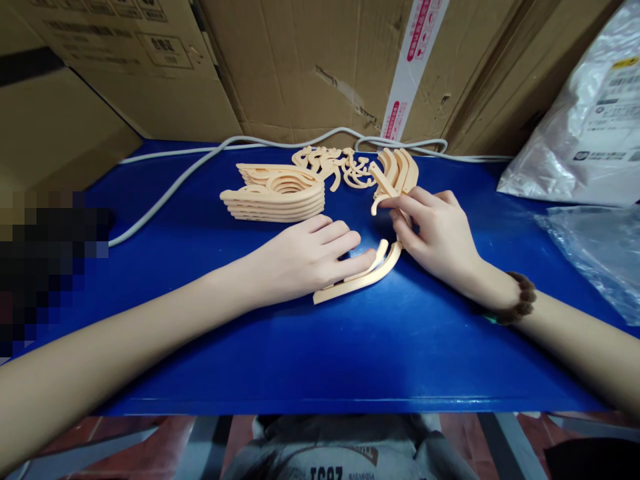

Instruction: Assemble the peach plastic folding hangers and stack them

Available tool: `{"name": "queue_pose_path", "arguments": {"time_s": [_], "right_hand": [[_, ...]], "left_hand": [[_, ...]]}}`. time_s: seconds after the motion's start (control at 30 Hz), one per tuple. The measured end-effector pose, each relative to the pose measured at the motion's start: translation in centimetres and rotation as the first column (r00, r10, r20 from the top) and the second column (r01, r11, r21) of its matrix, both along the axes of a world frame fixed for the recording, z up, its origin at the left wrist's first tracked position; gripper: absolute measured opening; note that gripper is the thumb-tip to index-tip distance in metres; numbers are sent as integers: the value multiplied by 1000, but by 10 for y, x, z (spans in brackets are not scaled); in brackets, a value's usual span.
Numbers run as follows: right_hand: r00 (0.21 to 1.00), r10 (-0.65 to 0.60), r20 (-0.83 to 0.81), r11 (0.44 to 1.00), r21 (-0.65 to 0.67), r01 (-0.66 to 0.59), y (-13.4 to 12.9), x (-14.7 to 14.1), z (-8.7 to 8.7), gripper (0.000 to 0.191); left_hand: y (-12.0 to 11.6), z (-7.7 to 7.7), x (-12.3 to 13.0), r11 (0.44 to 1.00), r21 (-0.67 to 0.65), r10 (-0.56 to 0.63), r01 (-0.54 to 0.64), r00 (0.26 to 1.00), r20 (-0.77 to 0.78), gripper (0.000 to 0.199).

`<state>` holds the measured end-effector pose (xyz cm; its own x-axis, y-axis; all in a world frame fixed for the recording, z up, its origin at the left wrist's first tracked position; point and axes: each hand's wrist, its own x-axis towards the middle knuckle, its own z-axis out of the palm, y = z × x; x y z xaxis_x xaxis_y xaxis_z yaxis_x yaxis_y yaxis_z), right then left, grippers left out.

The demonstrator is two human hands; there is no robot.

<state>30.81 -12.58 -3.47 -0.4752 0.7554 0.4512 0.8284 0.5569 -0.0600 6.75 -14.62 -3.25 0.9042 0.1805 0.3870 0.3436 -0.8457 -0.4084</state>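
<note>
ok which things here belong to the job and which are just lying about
Likely the job's: curved pieces by the left hand, cream piece in the right hand, cream stack, small hooks, back strips

Apparently stray: white cable, cardboard, white package, clear plastic

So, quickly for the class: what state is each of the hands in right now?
Left hand: half-curled over a curved piece; grip can't be told.
Right hand: closed on a hooked piece.
</note>
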Motion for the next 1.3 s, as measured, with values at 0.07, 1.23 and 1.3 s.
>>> {"name": "queue_pose_path", "arguments": {"time_s": [0.07,1.23,1.3], "right_hand": [[1000,0,11,1000,6,0,0,-1,0,28],[971,-23,238,995,102,-1,-3,-4,2,28],[972,-19,232,995,104,-6,-3,-4,1,28]], "left_hand": [[0,-1,0,1000,-21,-15,15,1000,7,32],[-4,7,-3,937,-350,9,13,998,60,46],[-5,9,-3,947,-321,-9,16,1000,23,39]]}}
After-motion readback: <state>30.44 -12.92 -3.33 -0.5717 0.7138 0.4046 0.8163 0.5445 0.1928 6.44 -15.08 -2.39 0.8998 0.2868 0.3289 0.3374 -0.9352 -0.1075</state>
